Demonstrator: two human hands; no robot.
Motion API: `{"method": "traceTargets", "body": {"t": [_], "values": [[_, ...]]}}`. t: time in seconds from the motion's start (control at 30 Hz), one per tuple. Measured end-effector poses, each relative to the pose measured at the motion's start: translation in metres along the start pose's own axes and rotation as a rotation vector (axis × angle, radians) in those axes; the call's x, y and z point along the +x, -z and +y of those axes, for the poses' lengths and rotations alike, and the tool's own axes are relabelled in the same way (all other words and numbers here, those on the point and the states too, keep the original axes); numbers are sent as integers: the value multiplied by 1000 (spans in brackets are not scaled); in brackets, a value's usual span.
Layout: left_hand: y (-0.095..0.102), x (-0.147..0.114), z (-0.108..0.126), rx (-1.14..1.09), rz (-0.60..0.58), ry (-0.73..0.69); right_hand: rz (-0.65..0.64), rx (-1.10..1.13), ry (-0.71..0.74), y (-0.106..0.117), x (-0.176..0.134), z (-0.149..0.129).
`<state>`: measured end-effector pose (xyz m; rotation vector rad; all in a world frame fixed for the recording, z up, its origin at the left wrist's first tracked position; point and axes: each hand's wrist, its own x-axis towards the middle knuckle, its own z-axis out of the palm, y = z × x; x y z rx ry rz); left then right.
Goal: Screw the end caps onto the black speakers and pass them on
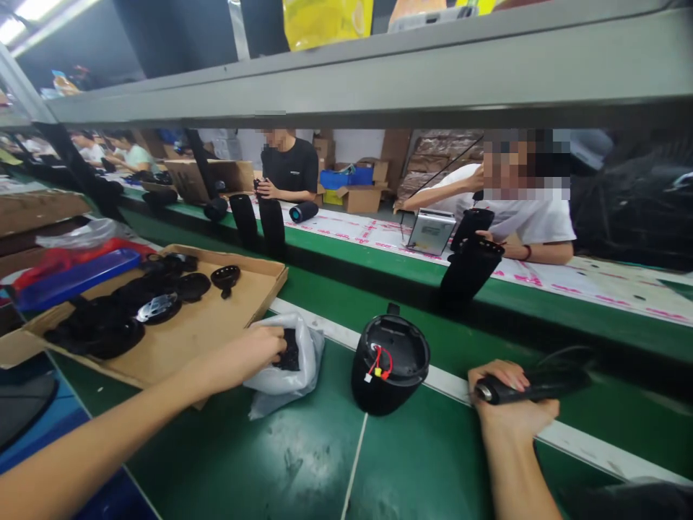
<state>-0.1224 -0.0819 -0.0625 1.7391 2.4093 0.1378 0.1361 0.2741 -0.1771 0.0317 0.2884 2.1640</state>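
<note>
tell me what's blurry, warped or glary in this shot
Head view: wide-angle bend curves the shelf beam and conveyor belt; ceiling light blown out top left; soft glare patch on the belt; left hand and right hand slightly soft.

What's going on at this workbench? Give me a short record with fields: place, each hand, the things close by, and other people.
Place: green work surface beside a conveyor line
Left hand: fingers reaching into a white plastic bag of small dark parts
Right hand: gripping a black handheld tool
Between hands: black round speaker housing, open end up, with red wires
Left side: cardboard tray holding black round parts
Other people: two workers across the belt, each handling black cylinders
</note>
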Motion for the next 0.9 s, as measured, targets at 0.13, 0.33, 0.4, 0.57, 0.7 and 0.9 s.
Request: {"method": "traceTargets", "body": {"t": [0.13, 0.33, 0.4, 0.57, 0.7, 0.9], "values": [[-2, 6, 0, 106, -56, 17, 34, -33, 7, 0, -8, 0], [10, 7, -5, 117, -42, -8, 48, -54, 31, -2, -13, -3], [11, 5, -5, 86, -20, -12, 65, -68, 39, -2, -12, -4], [22, 2, 9, -43, 207, -25, 74, -101, 50, -1, -9, -4], [37, 20, 33, -190, 532, -33, 107, -174, 57, -2, -6, -1], [48, 69, 79, -550, 753, -219, 81, -310, 72, -8, -7, 0]]}}
